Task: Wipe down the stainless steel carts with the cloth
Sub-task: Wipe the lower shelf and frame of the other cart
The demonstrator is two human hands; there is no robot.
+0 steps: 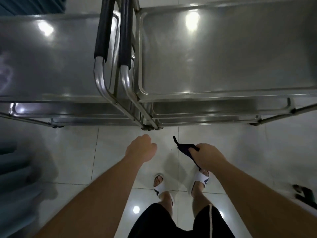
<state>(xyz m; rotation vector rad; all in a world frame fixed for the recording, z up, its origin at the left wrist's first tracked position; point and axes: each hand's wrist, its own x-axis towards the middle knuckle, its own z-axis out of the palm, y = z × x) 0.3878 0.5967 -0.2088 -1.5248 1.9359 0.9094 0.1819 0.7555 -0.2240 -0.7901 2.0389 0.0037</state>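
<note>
two carts abutting, black sandal right

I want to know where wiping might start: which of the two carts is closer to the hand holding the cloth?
The right cart: the right hand gripping the dark cloth hangs in front of its near-left corner, while the left cart sits across from the empty left hand.

You're looking at a dim, grey frame. Ceiling lights glare as white spots on the left cart top, the right cart top and the floor tiles. Edges bow and smear, especially lower left and lower right.
</note>
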